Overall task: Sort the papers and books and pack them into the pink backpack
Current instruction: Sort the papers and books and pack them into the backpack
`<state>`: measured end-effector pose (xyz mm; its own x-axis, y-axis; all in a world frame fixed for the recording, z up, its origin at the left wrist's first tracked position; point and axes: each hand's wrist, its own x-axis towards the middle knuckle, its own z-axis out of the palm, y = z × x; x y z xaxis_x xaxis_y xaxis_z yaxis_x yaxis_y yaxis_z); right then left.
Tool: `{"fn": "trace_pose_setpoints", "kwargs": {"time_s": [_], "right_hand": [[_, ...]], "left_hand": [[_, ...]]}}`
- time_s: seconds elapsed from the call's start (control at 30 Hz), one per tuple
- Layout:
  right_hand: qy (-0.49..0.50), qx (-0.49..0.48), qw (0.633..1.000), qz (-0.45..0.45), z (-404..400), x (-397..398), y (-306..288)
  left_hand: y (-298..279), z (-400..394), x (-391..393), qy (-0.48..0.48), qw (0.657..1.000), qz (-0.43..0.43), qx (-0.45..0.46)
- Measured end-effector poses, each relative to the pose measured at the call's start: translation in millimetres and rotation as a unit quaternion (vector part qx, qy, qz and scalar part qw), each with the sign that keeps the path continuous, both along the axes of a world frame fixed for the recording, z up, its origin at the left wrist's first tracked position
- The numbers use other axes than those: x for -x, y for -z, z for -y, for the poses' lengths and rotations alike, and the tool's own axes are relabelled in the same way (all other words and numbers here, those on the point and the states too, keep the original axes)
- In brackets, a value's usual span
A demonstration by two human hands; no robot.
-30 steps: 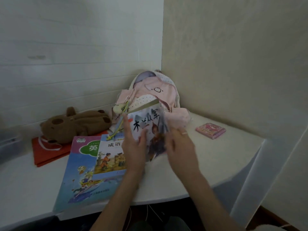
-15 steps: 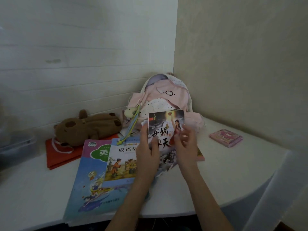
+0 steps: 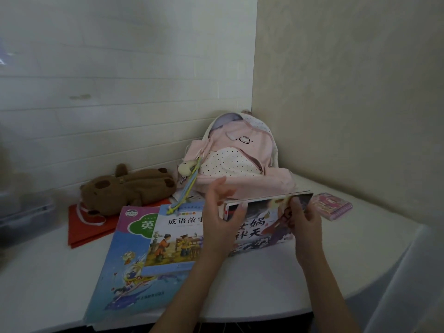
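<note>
The pink backpack (image 3: pixel 242 150) stands in the wall corner with its top unzipped. In front of it I hold a thin stack of picture books (image 3: pixel 264 219) low over the table, tilted nearly flat. My left hand (image 3: pixel 222 222) grips the stack's left edge and my right hand (image 3: pixel 301 219) grips its right side. A blue storybook (image 3: pixel 176 243) lies on a larger blue and purple textbook (image 3: pixel 125 272) to the left, partly under my left hand.
A brown plush toy (image 3: pixel 127 186) rests on a red folder (image 3: pixel 93 227) at the back left. A pink spiral notebook (image 3: pixel 332 205) lies at the right. A keychain with coloured cords (image 3: pixel 189 179) hangs from the backpack. The white table (image 3: pixel 360 255) curves off at the right.
The book stack has tipped from upright, facing me, down to nearly flat above the table. Both hands have spread apart to its left and right ends.
</note>
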<state>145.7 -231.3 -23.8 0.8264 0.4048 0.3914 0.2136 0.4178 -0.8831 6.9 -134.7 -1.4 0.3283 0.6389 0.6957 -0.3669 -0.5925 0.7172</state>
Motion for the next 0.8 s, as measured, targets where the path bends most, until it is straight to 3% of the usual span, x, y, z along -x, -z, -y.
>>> {"fn": "trace_pose_setpoints", "kwargs": {"time_s": [0.17,0.27,0.37,0.47,0.57,0.67,0.73,0.8], "right_hand": [[-0.082,0.149,0.984,0.056,4,-6,-3],[-0.032,0.131,0.991,0.009,1,1,-4],[0.029,0.155,0.987,-0.008,-2,2,-3],[0.067,0.351,0.933,0.028,0,-1,-2],[0.116,0.467,0.872,0.086,-1,9,10],[0.21,0.568,0.772,0.194,-6,19,23],[0.235,0.565,0.754,0.238,-12,20,21],[0.228,0.53,0.766,0.283,-21,20,16]], "left_hand": [[-15,-2,-10,0.067,0.969,-0.046,0.234],[-25,-12,-18,0.048,0.956,-0.051,0.285],[-25,-19,-26,0.006,0.974,-0.086,0.212],[-11,-33,-33,-0.056,0.965,-0.217,0.134],[17,-41,-37,-0.13,0.909,-0.397,-0.012],[43,-44,-43,-0.194,0.817,-0.524,-0.143],[47,-45,-46,-0.213,0.784,-0.554,-0.184],[42,-50,-51,-0.212,0.783,-0.541,-0.222]]}}
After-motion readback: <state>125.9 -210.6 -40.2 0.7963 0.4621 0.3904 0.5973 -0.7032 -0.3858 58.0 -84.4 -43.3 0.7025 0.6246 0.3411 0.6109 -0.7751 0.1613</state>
